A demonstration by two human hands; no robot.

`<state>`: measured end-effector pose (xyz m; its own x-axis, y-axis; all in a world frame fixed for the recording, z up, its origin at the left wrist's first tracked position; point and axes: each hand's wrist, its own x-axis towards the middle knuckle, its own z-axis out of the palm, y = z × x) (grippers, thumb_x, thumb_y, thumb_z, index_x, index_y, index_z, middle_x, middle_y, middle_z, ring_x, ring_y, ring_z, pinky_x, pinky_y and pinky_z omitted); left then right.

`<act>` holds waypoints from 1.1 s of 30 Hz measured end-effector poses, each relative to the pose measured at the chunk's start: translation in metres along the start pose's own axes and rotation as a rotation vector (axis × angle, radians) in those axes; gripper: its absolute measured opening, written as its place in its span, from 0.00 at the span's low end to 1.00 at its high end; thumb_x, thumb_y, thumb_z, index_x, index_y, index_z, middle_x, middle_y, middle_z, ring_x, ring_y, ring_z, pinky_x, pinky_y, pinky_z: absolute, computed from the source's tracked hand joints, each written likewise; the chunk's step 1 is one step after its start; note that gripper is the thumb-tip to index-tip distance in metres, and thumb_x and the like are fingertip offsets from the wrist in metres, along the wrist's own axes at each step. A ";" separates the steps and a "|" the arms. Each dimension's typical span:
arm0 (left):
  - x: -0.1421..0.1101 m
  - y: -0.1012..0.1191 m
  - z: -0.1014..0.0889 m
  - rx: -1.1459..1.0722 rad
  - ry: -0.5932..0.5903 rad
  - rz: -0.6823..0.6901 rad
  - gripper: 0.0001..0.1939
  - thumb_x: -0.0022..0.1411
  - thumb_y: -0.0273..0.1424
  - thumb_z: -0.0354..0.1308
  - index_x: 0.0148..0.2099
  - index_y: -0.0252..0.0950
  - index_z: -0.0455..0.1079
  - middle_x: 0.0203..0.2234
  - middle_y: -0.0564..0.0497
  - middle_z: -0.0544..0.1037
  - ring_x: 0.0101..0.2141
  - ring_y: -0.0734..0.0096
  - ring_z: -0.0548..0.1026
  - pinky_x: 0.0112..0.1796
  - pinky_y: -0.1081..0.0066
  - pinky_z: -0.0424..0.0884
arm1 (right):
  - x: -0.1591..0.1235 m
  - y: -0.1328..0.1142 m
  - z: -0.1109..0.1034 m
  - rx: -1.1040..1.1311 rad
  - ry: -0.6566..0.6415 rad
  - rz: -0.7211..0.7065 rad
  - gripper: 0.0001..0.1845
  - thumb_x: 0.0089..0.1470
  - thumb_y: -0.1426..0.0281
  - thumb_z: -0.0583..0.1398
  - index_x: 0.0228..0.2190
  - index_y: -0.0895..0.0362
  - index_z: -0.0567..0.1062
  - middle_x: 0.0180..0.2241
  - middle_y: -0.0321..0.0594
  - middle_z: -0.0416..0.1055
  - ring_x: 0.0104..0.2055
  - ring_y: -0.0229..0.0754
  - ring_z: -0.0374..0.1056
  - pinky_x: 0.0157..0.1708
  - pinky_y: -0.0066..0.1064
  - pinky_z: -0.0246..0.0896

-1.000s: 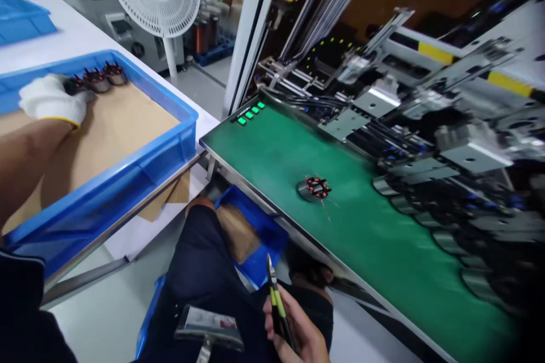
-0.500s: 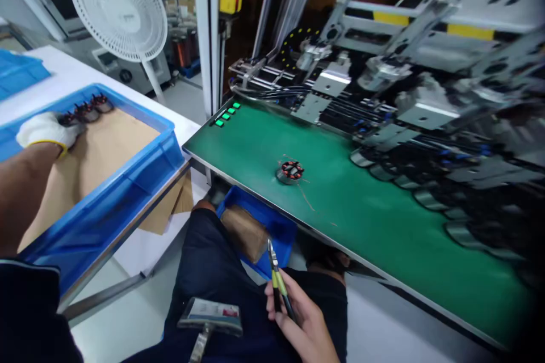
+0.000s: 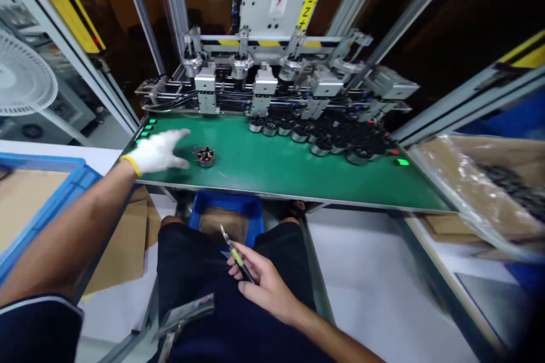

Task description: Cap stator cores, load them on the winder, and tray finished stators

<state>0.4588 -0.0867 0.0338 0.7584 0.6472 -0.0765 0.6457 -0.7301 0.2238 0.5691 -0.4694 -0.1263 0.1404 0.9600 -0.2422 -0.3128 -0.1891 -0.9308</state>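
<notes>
My left hand (image 3: pixel 158 151), in a white glove, reaches over the green work surface (image 3: pixel 276 167) with fingers spread, holding nothing. A small round wound coil part (image 3: pixel 205 156) with copper wire ends lies just to the right of its fingertips, apart from them. My bare right hand (image 3: pixel 259 278) rests on my lap, closed around a pair of yellow-handled cutters (image 3: pixel 233 251) that point up and left.
A row of metal machine heads (image 3: pixel 264 82) stands behind the green surface, with several dark round parts (image 3: pixel 332 136) clustered at back right. A blue crate (image 3: pixel 51 204) with cardboard lies left, a blue bin (image 3: pixel 225 218) under the bench, a plastic-covered box (image 3: pixel 489 181) right, a fan (image 3: pixel 23 82) far left.
My left hand has left the blue crate and swung right, over the green surface next to the coil part. The view has turned right. The right hand still holds the cutters.
</notes>
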 end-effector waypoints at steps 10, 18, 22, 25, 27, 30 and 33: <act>0.008 0.047 0.060 -0.402 0.051 0.034 0.42 0.49 0.48 0.68 0.65 0.41 0.70 0.57 0.46 0.79 0.58 0.48 0.77 0.63 0.52 0.70 | -0.021 -0.006 -0.004 0.014 0.200 -0.225 0.36 0.59 0.67 0.65 0.67 0.53 0.66 0.47 0.45 0.71 0.41 0.37 0.71 0.46 0.35 0.70; -0.131 0.090 0.054 -0.402 0.541 0.113 0.27 0.51 0.46 0.74 0.52 0.50 0.73 0.51 0.50 0.77 0.50 0.53 0.80 0.51 0.52 0.81 | -0.010 -0.023 0.010 0.067 -0.079 -0.439 0.42 0.60 0.71 0.63 0.72 0.51 0.57 0.58 0.53 0.70 0.58 0.48 0.72 0.61 0.49 0.68; -0.156 0.087 0.054 -0.302 0.537 0.177 0.24 0.53 0.44 0.74 0.52 0.55 0.73 0.48 0.52 0.76 0.48 0.54 0.79 0.52 0.50 0.81 | -0.006 -0.028 0.014 0.060 -0.130 -0.431 0.41 0.60 0.74 0.62 0.72 0.50 0.58 0.60 0.52 0.70 0.60 0.49 0.72 0.62 0.49 0.68; -0.158 0.082 0.054 -0.236 0.508 0.227 0.23 0.55 0.43 0.73 0.52 0.55 0.73 0.47 0.53 0.76 0.48 0.55 0.79 0.54 0.51 0.80 | -0.005 -0.029 0.016 0.044 -0.136 -0.426 0.41 0.60 0.74 0.61 0.71 0.51 0.59 0.59 0.52 0.70 0.59 0.49 0.73 0.61 0.48 0.69; -0.157 0.080 0.055 -0.211 0.516 0.246 0.23 0.56 0.43 0.72 0.53 0.54 0.73 0.47 0.53 0.77 0.48 0.56 0.80 0.54 0.52 0.80 | -0.004 -0.030 0.017 0.030 -0.124 -0.408 0.41 0.59 0.73 0.62 0.71 0.52 0.60 0.58 0.52 0.71 0.57 0.48 0.74 0.59 0.47 0.71; -0.157 0.078 0.057 -0.216 0.522 0.254 0.24 0.55 0.43 0.72 0.54 0.56 0.73 0.48 0.53 0.77 0.48 0.55 0.80 0.53 0.52 0.81 | -0.004 -0.030 0.018 0.020 -0.107 -0.405 0.40 0.59 0.72 0.62 0.70 0.53 0.61 0.55 0.51 0.72 0.52 0.46 0.74 0.54 0.45 0.74; -0.156 0.078 0.060 -0.251 0.501 0.221 0.24 0.56 0.44 0.72 0.55 0.58 0.73 0.49 0.53 0.77 0.49 0.54 0.80 0.51 0.50 0.82 | -0.005 -0.031 0.019 0.007 -0.095 -0.427 0.40 0.58 0.72 0.61 0.70 0.54 0.62 0.51 0.50 0.72 0.47 0.43 0.74 0.50 0.42 0.75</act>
<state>0.3966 -0.2575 0.0049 0.6986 0.5554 0.4511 0.3909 -0.8243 0.4095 0.5602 -0.4639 -0.0910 0.1715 0.9665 0.1910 -0.2515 0.2304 -0.9400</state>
